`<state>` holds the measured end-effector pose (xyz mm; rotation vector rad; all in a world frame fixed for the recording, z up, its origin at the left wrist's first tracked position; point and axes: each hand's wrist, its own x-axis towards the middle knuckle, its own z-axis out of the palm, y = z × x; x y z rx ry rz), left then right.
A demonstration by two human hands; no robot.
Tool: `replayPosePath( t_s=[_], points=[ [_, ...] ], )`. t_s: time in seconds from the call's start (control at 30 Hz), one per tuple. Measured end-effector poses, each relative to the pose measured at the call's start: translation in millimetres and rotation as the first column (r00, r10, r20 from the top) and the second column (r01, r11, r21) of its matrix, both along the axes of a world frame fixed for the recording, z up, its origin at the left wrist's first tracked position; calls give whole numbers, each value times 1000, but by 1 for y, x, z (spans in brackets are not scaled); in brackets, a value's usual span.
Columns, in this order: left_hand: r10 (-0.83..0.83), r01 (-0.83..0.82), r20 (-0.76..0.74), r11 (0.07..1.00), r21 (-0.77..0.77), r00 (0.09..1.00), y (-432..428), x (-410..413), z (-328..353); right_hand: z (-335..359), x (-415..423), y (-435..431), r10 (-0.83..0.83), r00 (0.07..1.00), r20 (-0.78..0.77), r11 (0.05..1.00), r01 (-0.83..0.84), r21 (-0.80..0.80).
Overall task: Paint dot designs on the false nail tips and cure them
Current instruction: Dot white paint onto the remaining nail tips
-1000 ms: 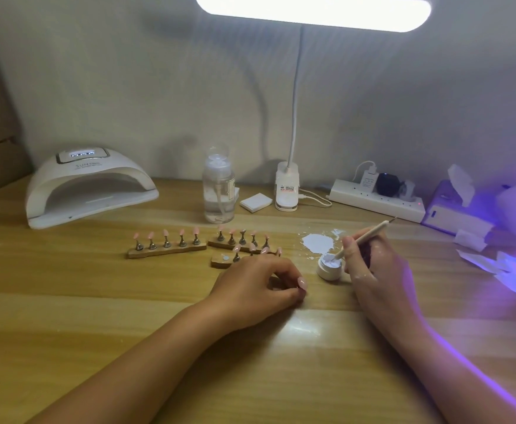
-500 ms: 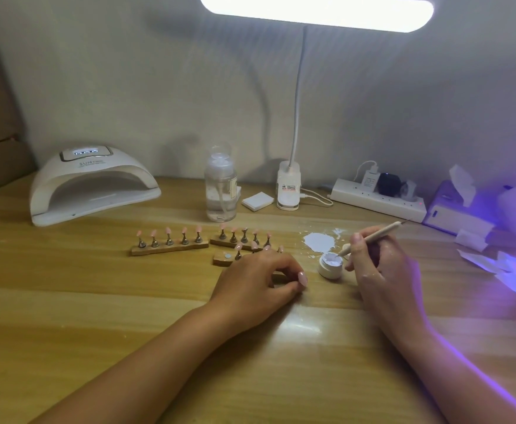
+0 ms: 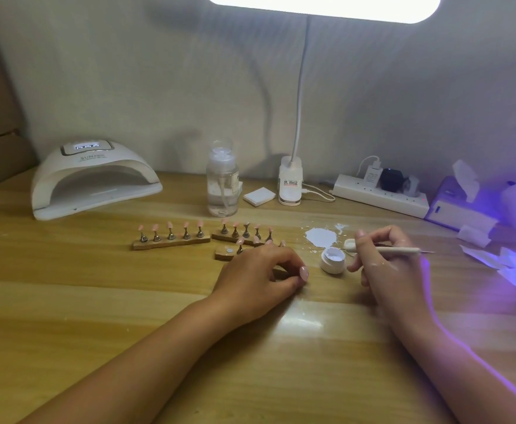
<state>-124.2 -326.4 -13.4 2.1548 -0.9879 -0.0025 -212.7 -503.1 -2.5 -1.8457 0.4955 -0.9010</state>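
Observation:
Three wooden holder strips carry pink false nail tips on metal stands: a left strip [image 3: 171, 242], a middle strip [image 3: 244, 233] and a near strip [image 3: 226, 254]. My left hand [image 3: 259, 275] lies over the near strip's right end with its fingers curled round it. A small open white paint jar [image 3: 332, 262] stands between my hands. My right hand [image 3: 382, 264] grips a cream dotting pen [image 3: 399, 250], which lies almost level above and just right of the jar, its thin metal tip pointing right. A white paint blob [image 3: 321, 237] sits on the table behind the jar.
A white nail curing lamp [image 3: 94, 179] stands at the back left. A clear pump bottle [image 3: 222, 182], a white pad [image 3: 259, 195], the desk lamp's base [image 3: 290, 185] and a power strip [image 3: 379, 194] line the back. A tissue box [image 3: 458, 208] and paper wipes [image 3: 510, 264] lie at the right.
My right hand has lifted the pen's end out of the jar and swung the pen from a steep slant to nearly level. My left hand has stayed on the near strip.

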Motion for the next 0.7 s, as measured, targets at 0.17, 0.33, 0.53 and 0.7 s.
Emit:
replayPosePath(
  t_s=[0.17,0.33,0.53,0.7],
  points=[
    [-11,11,24,1000,-1,1000,0,-1,0,9,0,7,105,988,114,928,-138,346],
    [-23,23,16,1000,-21,1000,-1,-1,0,0,0,26,127,986,112,843,-166,511],
    [-16,17,37,999,-28,999,-1,-2,0,-5,5,35,151,986,71,901,-166,401],
    [0,2,56,1000,-31,998,-3,-1,0,-8,8,36,165,985,59,923,-175,343]
  ],
)
